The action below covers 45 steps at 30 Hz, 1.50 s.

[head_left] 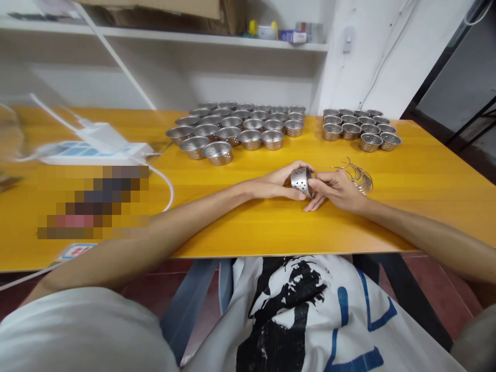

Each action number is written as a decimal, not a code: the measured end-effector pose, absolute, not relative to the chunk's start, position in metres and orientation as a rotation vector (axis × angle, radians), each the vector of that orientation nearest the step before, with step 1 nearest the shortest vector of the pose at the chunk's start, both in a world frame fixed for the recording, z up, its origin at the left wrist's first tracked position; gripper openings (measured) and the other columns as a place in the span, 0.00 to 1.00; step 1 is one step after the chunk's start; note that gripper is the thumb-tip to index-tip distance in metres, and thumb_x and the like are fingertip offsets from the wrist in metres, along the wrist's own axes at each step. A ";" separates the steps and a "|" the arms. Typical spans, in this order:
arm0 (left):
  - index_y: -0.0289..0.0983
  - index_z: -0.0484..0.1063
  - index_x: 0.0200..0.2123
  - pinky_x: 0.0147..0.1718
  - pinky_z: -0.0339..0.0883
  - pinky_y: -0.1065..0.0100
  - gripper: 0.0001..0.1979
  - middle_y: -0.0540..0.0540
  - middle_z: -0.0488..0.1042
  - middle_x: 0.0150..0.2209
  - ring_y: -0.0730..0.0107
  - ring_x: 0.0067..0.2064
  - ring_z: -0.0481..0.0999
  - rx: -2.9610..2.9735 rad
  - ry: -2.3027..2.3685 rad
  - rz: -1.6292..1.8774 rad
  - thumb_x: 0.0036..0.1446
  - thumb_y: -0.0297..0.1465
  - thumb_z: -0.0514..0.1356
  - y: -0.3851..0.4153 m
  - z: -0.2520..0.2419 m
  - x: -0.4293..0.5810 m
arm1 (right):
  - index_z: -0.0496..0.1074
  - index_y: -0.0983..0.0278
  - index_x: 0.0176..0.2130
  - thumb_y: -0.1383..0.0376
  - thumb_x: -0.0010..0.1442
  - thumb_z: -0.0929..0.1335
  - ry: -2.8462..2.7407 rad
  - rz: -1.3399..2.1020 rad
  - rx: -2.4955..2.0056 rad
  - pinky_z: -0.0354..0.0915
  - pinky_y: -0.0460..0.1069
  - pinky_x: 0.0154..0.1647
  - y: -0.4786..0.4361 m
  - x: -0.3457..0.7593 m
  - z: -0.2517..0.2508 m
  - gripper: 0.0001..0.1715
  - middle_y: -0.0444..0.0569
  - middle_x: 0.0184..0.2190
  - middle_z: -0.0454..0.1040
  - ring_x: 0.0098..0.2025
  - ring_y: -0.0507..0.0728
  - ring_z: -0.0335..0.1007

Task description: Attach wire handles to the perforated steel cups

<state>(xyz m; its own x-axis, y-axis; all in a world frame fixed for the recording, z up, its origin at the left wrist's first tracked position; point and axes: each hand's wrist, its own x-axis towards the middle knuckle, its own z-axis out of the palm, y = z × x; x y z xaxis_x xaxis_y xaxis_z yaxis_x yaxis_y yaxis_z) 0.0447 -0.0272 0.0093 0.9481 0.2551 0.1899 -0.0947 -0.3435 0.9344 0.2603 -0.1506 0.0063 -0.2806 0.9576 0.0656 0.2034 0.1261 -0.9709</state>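
Note:
Over the yellow table [251, 227], both my hands hold one small perforated metal cup [300, 181], turned on its side. My left hand [277, 182] wraps its fingers round the cup's body from the left. My right hand [335, 189] grips the cup's rim from the right, fingers curled against it. A loose pile of thin wire rings [358, 176] lies just right of my right hand.
Several matching metal cups [236, 129] stand in rows at the table's far middle, and a smaller group of cups [362, 129] at the far right. A white power strip [95, 150] with a cable lies at the left. A shelf [217, 37] runs along the wall behind.

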 end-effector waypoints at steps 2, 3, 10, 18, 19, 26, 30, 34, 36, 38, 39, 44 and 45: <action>0.41 0.68 0.61 0.50 0.75 0.58 0.34 0.42 0.77 0.52 0.58 0.51 0.81 1.886 0.118 0.368 0.58 0.43 0.77 -0.027 0.009 0.045 | 0.68 0.59 0.32 0.30 0.65 0.73 -1.636 1.217 -1.133 0.85 0.51 0.32 -0.151 0.261 0.006 0.37 0.50 0.27 0.84 0.34 0.63 0.91; 0.41 0.68 0.61 0.50 0.75 0.59 0.33 0.42 0.77 0.52 0.58 0.52 0.80 1.881 0.120 0.371 0.59 0.43 0.77 -0.028 0.009 0.046 | 0.67 0.59 0.32 0.30 0.65 0.73 -1.639 1.215 -1.126 0.85 0.51 0.32 -0.150 0.261 0.005 0.37 0.50 0.27 0.84 0.35 0.63 0.91; 0.39 0.68 0.60 0.51 0.72 0.62 0.34 0.44 0.74 0.52 0.61 0.52 0.77 1.856 0.153 0.373 0.57 0.42 0.78 -0.030 0.011 0.047 | 0.70 0.59 0.33 0.32 0.65 0.74 -1.633 1.223 -1.090 0.86 0.50 0.32 -0.151 0.261 0.007 0.36 0.48 0.26 0.84 0.36 0.63 0.91; 0.38 0.70 0.59 0.54 0.70 0.58 0.36 0.42 0.76 0.52 0.56 0.54 0.77 1.867 0.221 0.379 0.55 0.45 0.79 -0.033 0.015 0.047 | 0.72 0.59 0.32 0.32 0.63 0.76 -1.617 1.245 -1.086 0.87 0.51 0.33 -0.152 0.262 0.009 0.36 0.48 0.26 0.84 0.36 0.65 0.91; 0.38 0.70 0.59 0.54 0.70 0.58 0.36 0.43 0.76 0.52 0.56 0.54 0.77 1.874 0.220 0.381 0.55 0.45 0.79 -0.033 0.015 0.047 | 0.72 0.59 0.32 0.32 0.62 0.76 -1.613 1.245 -1.087 0.87 0.52 0.33 -0.152 0.261 0.009 0.36 0.48 0.26 0.84 0.36 0.65 0.91; 0.40 0.69 0.59 0.51 0.71 0.63 0.35 0.45 0.75 0.51 0.60 0.53 0.77 1.863 0.194 0.380 0.55 0.43 0.79 -0.034 0.016 0.047 | 0.72 0.59 0.32 0.31 0.63 0.76 -1.610 1.234 -1.061 0.86 0.51 0.29 -0.151 0.260 0.010 0.37 0.49 0.26 0.84 0.34 0.65 0.91; 0.40 0.70 0.58 0.51 0.70 0.62 0.34 0.45 0.76 0.50 0.60 0.52 0.78 1.845 0.199 0.371 0.55 0.43 0.79 -0.035 0.017 0.047 | 0.72 0.59 0.31 0.31 0.62 0.76 -1.611 1.231 -1.065 0.86 0.51 0.30 -0.151 0.261 0.009 0.37 0.49 0.26 0.84 0.34 0.65 0.91; 0.39 0.70 0.57 0.50 0.70 0.61 0.34 0.46 0.76 0.50 0.60 0.51 0.78 1.826 0.183 0.376 0.54 0.42 0.80 -0.034 0.017 0.048 | 0.71 0.59 0.31 0.30 0.61 0.76 -1.613 1.240 -1.083 0.86 0.52 0.30 -0.150 0.261 0.009 0.38 0.49 0.26 0.84 0.35 0.65 0.91; 0.39 0.70 0.57 0.51 0.70 0.61 0.33 0.46 0.75 0.50 0.60 0.51 0.78 1.825 0.189 0.372 0.55 0.41 0.79 -0.033 0.017 0.048 | 0.71 0.59 0.32 0.29 0.61 0.76 -1.611 1.242 -1.085 0.86 0.52 0.30 -0.149 0.262 0.009 0.38 0.49 0.26 0.84 0.34 0.65 0.91; 0.39 0.70 0.58 0.51 0.70 0.61 0.33 0.46 0.76 0.50 0.60 0.52 0.78 1.824 0.200 0.364 0.55 0.41 0.79 -0.033 0.016 0.048 | 0.71 0.59 0.32 0.29 0.61 0.76 -1.608 1.245 -1.092 0.86 0.52 0.31 -0.149 0.262 0.010 0.38 0.48 0.26 0.84 0.34 0.64 0.91; 0.39 0.71 0.58 0.51 0.70 0.61 0.33 0.46 0.76 0.50 0.60 0.52 0.78 1.825 0.203 0.363 0.55 0.41 0.79 -0.033 0.016 0.048 | 0.71 0.59 0.32 0.29 0.60 0.76 -1.606 1.250 -1.098 0.86 0.52 0.31 -0.149 0.262 0.010 0.38 0.48 0.26 0.84 0.35 0.64 0.91; 0.39 0.71 0.58 0.51 0.71 0.63 0.33 0.45 0.76 0.51 0.60 0.53 0.77 1.850 0.193 0.373 0.55 0.41 0.80 -0.032 0.015 0.047 | 0.72 0.59 0.32 0.28 0.60 0.75 -1.616 1.274 -1.109 0.87 0.53 0.33 -0.152 0.261 0.011 0.39 0.48 0.27 0.85 0.36 0.64 0.91; 0.39 0.71 0.58 0.51 0.71 0.63 0.33 0.45 0.75 0.51 0.60 0.53 0.77 1.848 0.192 0.373 0.55 0.41 0.80 -0.032 0.015 0.047 | 0.72 0.59 0.32 0.28 0.61 0.75 -1.617 1.267 -1.104 0.86 0.52 0.33 -0.152 0.261 0.010 0.39 0.48 0.27 0.85 0.36 0.64 0.91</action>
